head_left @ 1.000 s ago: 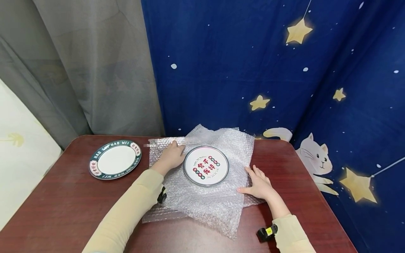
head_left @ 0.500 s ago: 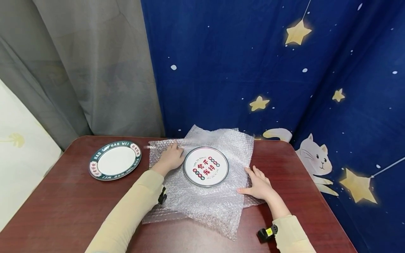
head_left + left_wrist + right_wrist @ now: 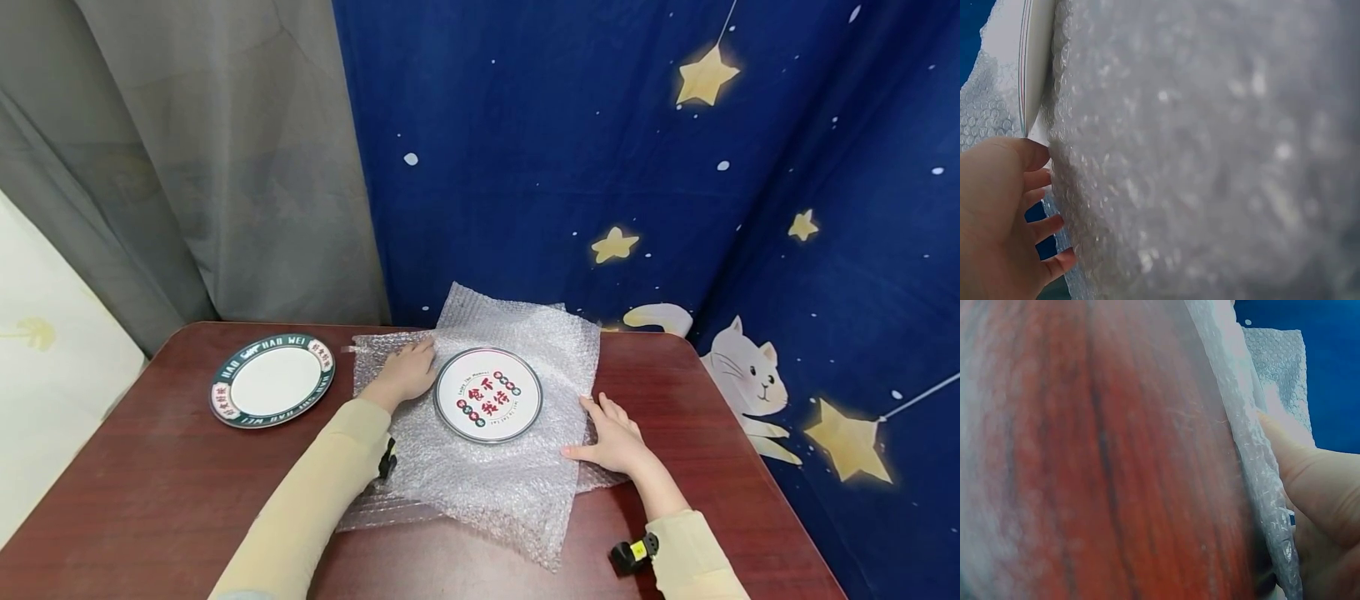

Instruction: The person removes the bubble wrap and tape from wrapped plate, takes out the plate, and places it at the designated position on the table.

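A round white plate (image 3: 488, 395) with red lettering and a dark rim sits face up on crossed sheets of bubble wrap (image 3: 502, 492). My left hand (image 3: 405, 375) rests on the wrap just left of this plate, its fingertips pointing toward the back. In the left wrist view the left hand's fingers (image 3: 1044, 228) are spread and fairly straight against the wrap, with the thumb near the plate's edge. On the right, my right hand (image 3: 615, 437) lies at the wrap's right edge, thumb and fingers spread. Wrap partly hides the right hand in the right wrist view.
A second plate (image 3: 273, 381), with a green lettered rim and white centre, lies at the left on the dark red table (image 3: 165, 500). Behind the table hang a grey curtain (image 3: 247, 167) and a blue star-patterned curtain (image 3: 510, 167).
The wrap's back corner has shifted up and slightly left. The left hand's fingers have straightened and edged right over the wrap. My right hand and both plates stay put.
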### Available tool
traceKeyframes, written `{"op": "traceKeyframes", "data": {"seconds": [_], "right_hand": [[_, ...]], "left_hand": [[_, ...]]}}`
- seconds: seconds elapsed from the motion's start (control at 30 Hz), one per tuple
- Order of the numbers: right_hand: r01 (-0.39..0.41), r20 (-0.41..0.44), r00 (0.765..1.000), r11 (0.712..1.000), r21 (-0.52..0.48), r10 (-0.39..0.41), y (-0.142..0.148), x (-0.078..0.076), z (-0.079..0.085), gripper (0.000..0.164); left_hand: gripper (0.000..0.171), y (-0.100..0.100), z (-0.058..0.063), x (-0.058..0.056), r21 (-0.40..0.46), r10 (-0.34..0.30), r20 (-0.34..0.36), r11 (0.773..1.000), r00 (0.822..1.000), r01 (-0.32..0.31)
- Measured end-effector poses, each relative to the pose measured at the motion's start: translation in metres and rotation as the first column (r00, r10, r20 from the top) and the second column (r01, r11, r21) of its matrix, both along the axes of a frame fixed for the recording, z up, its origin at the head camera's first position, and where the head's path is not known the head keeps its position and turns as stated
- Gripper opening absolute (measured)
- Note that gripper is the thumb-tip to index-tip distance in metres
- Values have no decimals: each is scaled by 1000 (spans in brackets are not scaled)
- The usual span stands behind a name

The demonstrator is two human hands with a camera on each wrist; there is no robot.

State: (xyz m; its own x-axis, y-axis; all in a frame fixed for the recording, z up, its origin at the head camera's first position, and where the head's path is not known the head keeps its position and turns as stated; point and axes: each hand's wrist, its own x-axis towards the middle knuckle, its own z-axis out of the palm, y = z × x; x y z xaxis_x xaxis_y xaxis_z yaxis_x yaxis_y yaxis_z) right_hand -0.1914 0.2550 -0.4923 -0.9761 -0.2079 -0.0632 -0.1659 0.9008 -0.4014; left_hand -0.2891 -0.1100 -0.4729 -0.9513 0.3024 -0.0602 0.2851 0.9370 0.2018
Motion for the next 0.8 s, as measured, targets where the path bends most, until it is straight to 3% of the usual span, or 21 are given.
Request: {"op": "traceKeyframes", "data": {"seconds": [0.27, 0.8], "right_hand": [[-8, -4, 1000, 1000, -5, 8, 0, 1, 0, 108], [-4, 1, 1000, 1000, -7, 4, 0, 1, 0, 108]], "left_hand": [[56, -1, -1, 1, 75, 29, 52, 997, 998, -33], [51, -5, -2, 3, 57, -22, 57, 998, 998, 19]]}}
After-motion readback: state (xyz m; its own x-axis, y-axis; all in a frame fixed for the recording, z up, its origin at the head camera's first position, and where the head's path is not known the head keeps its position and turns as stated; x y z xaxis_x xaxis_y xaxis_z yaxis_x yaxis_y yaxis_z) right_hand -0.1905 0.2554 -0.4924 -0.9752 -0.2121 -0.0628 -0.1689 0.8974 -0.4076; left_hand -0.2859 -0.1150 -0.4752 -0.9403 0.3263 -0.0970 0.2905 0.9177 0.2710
